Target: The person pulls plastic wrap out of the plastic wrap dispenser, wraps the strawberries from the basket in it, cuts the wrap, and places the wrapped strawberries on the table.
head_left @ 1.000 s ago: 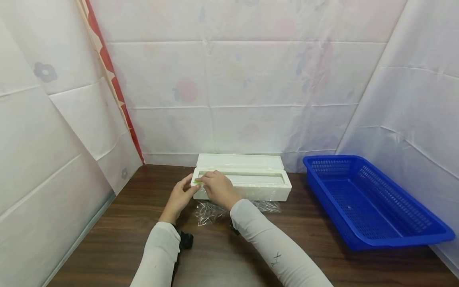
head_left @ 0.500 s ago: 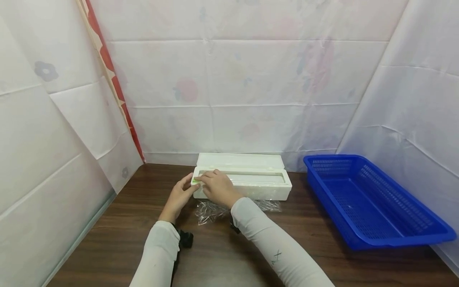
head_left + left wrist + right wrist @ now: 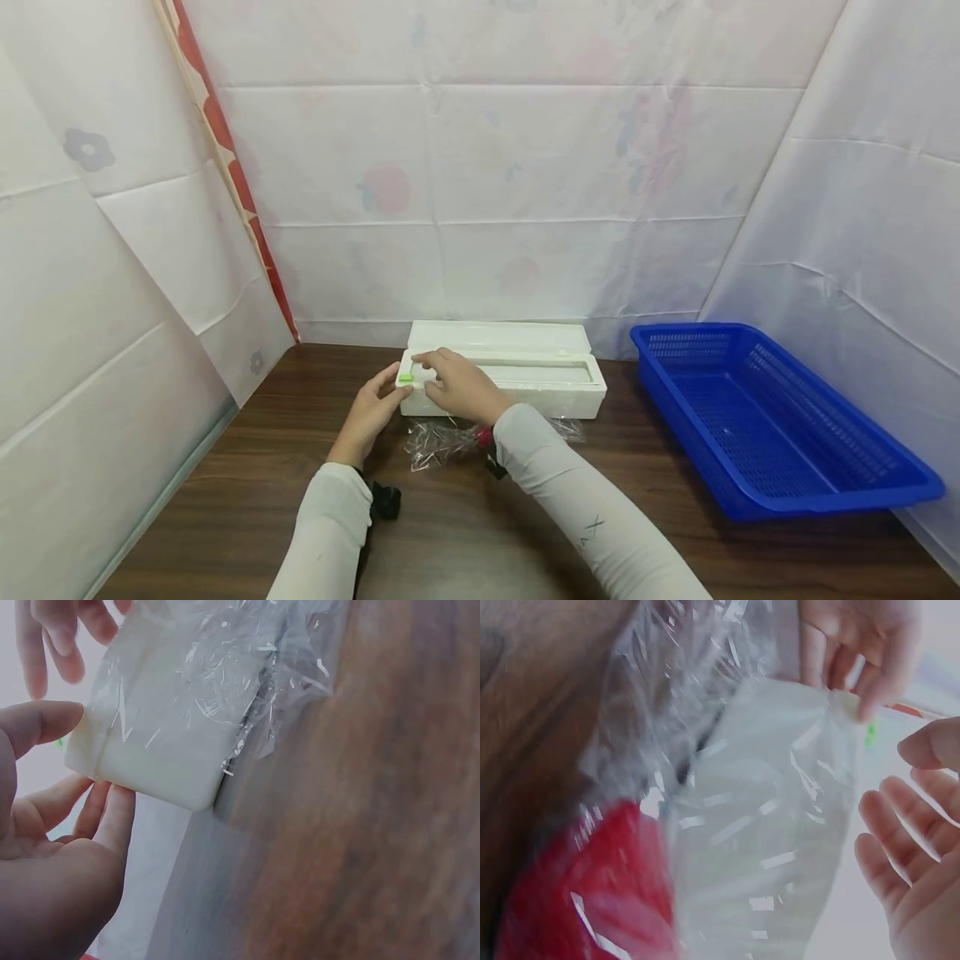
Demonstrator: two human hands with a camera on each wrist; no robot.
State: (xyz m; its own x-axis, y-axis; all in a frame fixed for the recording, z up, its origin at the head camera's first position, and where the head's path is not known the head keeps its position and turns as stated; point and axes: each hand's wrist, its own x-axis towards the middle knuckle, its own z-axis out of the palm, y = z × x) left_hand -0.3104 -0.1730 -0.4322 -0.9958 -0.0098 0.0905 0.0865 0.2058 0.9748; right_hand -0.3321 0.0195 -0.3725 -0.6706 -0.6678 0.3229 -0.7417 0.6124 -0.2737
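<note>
A long white cling film dispenser lies on the wooden table, its lid raised at the back. Clear film drapes over its front and lies crumpled on the table. At the left end of the front rim sits a small bright green slider. My left hand holds that left end, thumb on the front and fingers at the side. Over the box's left part hovers my right hand, fingers loosely bent and apart from the slider. In the right wrist view, something red shows under the film, its kind unclear.
A blue perforated plastic basket stands on the right of the table. White patterned sheeting walls off the back and both sides. A black strap device sits at the left wrist.
My right fingers have come off the green slider and moved slightly right, leaving it uncovered. A red patch now shows near the right wrist. The left hand keeps its hold.
</note>
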